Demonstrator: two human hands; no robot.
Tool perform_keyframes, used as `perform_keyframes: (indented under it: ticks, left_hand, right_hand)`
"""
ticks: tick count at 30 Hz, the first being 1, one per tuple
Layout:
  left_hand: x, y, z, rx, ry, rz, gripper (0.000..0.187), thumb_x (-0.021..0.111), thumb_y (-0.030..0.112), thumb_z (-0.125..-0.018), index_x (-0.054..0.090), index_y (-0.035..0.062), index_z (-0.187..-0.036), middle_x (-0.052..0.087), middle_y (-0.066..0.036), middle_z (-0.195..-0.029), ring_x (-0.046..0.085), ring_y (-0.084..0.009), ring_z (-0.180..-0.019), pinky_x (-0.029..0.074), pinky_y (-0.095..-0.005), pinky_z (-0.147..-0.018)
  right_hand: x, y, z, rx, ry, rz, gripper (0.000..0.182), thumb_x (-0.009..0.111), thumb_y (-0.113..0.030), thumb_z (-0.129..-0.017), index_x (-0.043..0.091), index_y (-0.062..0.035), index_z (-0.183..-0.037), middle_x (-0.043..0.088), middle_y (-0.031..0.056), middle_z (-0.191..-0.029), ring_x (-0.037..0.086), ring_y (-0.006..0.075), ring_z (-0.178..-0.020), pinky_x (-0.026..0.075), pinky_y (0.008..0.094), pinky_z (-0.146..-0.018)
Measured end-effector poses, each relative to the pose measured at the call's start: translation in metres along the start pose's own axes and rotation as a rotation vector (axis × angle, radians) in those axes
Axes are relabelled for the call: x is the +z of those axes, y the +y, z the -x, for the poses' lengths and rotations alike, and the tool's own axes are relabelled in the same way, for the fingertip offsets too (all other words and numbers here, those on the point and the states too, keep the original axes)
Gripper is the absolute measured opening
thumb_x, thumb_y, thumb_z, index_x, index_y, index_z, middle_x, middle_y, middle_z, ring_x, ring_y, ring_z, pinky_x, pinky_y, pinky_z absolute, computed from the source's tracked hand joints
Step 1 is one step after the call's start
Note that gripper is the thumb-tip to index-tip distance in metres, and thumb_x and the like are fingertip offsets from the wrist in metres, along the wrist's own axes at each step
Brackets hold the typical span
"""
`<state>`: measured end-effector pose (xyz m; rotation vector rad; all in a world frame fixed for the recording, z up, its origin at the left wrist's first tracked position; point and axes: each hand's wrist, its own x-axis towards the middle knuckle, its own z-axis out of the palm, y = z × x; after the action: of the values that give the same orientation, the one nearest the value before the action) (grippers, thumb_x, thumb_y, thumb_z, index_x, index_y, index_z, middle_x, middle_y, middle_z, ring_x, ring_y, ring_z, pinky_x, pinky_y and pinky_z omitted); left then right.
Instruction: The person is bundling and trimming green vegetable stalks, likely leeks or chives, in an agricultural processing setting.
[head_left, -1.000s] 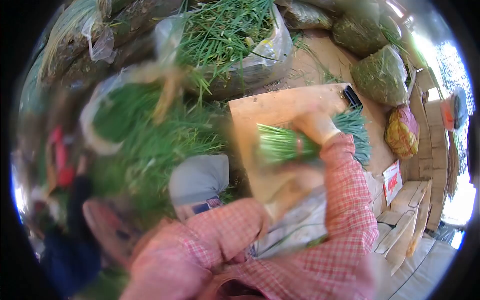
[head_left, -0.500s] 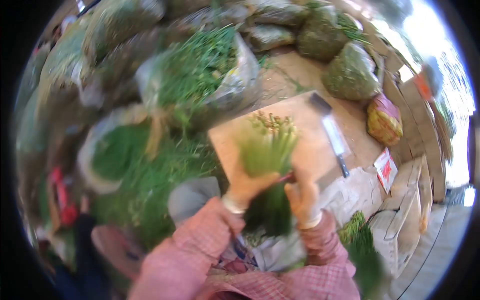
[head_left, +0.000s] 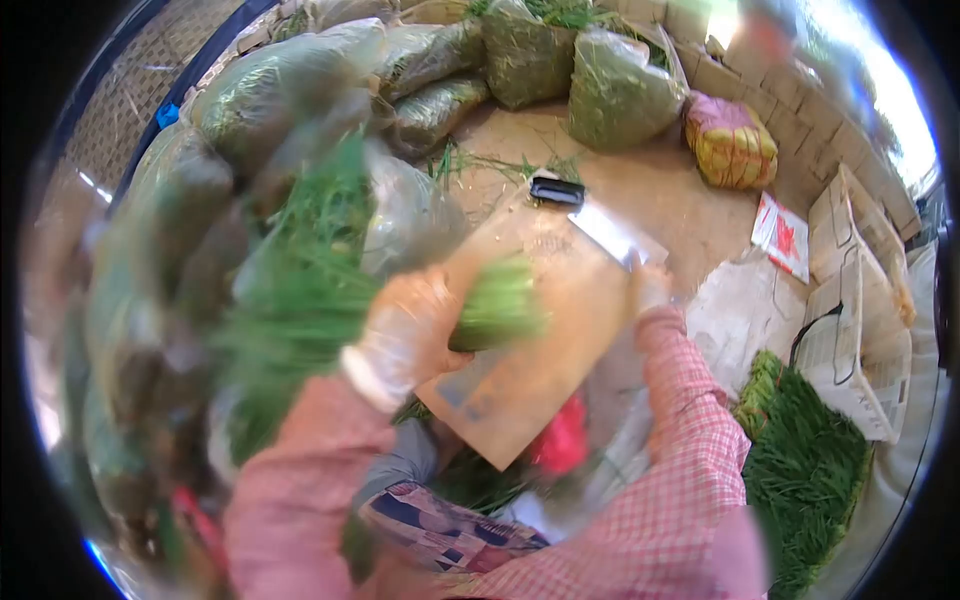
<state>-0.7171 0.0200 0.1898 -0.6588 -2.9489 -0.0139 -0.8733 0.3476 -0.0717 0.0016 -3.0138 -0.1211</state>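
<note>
My left hand, in a thin clear glove, is closed around a bunch of leafy greens. The pale cut stalk ends point right over the wooden board, while the long leaves trail left, blurred by motion. At the board's right side my right hand is closed at the handle end of a knife. Its broad blade lies toward the upper left, close to a dark block on the board's far corner. My fingers mostly hide the handle.
Filled plastic bags stand along the back and left. On the right are a yellow-pink bundle, a red-and-white packet, white crates and a pile of greens. Something red lies below the board.
The bunch, earlier upright between both hands, is now tilted sideways in my left hand, leaves to the left. My right hand has left it and taken hold of the knife. The view has shifted.
</note>
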Motion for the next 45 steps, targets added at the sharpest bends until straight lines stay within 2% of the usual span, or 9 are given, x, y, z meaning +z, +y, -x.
perform_keyframes:
  ticks: [2,5,10,12,15,26,30,37,45]
  left_hand:
    - [0.054,0.01,-0.005,-0.114,-0.34,-0.034,0.093,0.083,0.026,-0.046,0.037,0.0044,-0.124,0.055,-0.015,-0.091,0.057,-0.0291,-0.085,0.046,-0.0378,-0.072]
    - [0.137,0.02,0.005,-0.099,-0.368,0.03,0.097,0.084,0.027,-0.046,0.034,0.0038,-0.127,0.055,-0.019,-0.102,0.058,-0.0347,-0.087,0.047,-0.0402,-0.078]
    - [0.125,0.039,-0.013,-0.125,-0.358,0.109,0.101,0.083,0.031,-0.047,0.031,0.0012,-0.127,0.05,-0.023,-0.112,0.052,-0.0361,-0.101,0.043,-0.0415,-0.086]
    - [0.14,0.049,-0.022,-0.104,-0.327,0.113,0.101,0.083,0.033,-0.047,0.031,0.0005,-0.127,0.048,-0.024,-0.115,0.049,-0.0364,-0.105,0.042,-0.0421,-0.088]
    - [0.157,0.058,-0.029,-0.134,-0.379,0.075,0.1,0.082,0.034,-0.047,0.031,0.0004,-0.126,0.044,-0.024,-0.118,0.046,-0.0361,-0.109,0.041,-0.0422,-0.089]
    - [0.167,0.051,-0.03,-0.194,-0.306,0.079,0.041,0.08,0.028,-0.051,0.062,0.0047,-0.08,0.064,-0.013,-0.077,0.063,-0.0291,-0.073,0.051,-0.0361,-0.066]
    - [0.146,0.061,-0.031,-0.237,-0.351,0.136,0.037,0.079,0.024,-0.055,0.064,0.0021,-0.081,0.064,-0.016,-0.081,0.063,-0.0284,-0.078,0.051,-0.0357,-0.068]
    - [0.183,0.049,-0.028,-0.287,-0.273,0.123,0.017,0.068,0.01,-0.063,0.066,0.001,-0.078,0.064,-0.02,-0.085,0.064,-0.0296,-0.078,0.051,-0.036,-0.068]
    - [0.194,0.052,-0.026,-0.266,-0.114,0.144,0.013,0.057,0.004,-0.066,0.062,0.0025,-0.078,0.063,-0.018,-0.077,0.063,-0.0305,-0.073,0.051,-0.0383,-0.065]
  right_hand:
    - [0.0,-0.003,-0.002,-0.031,0.018,0.036,0.039,0.043,-0.017,-0.085,0.042,-0.0203,-0.124,0.058,0.0148,-0.102,0.058,0.0323,-0.09,0.046,0.0473,-0.07]
    - [-0.007,-0.007,0.008,-0.091,0.02,0.035,0.036,0.043,-0.015,-0.084,0.044,-0.016,-0.12,0.057,0.0167,-0.102,0.059,0.0328,-0.09,0.047,0.0463,-0.068]
    - [-0.038,-0.017,0.057,0.062,0.059,-0.581,0.034,0.049,-0.009,-0.08,0.047,-0.0096,-0.113,0.057,0.0212,-0.083,0.058,0.0363,-0.078,0.047,0.045,-0.065]
    - [-0.068,-0.026,0.112,-0.059,0.422,-0.826,0.033,0.05,-0.008,-0.08,0.048,-0.007,-0.113,0.056,0.0219,-0.076,0.057,0.0384,-0.072,0.047,0.0448,-0.06]
    - [-0.086,-0.046,0.182,0.072,0.244,-1.036,0.03,0.049,-0.008,-0.082,0.05,-0.0064,-0.112,0.058,0.0206,-0.077,0.057,0.0375,-0.066,0.046,0.0431,-0.054]
    - [-0.145,-0.089,0.253,0.075,0.073,-0.876,0.021,0.048,-0.007,-0.085,0.055,-0.0053,-0.105,0.059,0.0122,-0.074,0.059,0.0253,-0.063,0.046,0.0339,-0.054]
    - [-0.141,-0.099,0.261,0.139,-0.051,-1.003,0.024,0.048,-0.004,-0.084,0.054,-0.0046,-0.108,0.058,0.0086,-0.076,0.057,0.0208,-0.067,0.045,0.0296,-0.056]
    - [-0.135,-0.105,0.264,0.008,-0.204,-0.572,0.021,0.048,-0.003,-0.08,0.054,-0.0038,-0.101,0.056,0.007,-0.066,0.058,0.0187,-0.061,0.045,0.0284,-0.05]
    - [-0.096,-0.11,0.237,-0.207,-0.018,-0.475,0.016,0.052,-0.009,-0.075,0.058,-0.0052,-0.09,0.055,0.0058,-0.055,0.056,0.0224,-0.043,0.044,0.0354,-0.038]
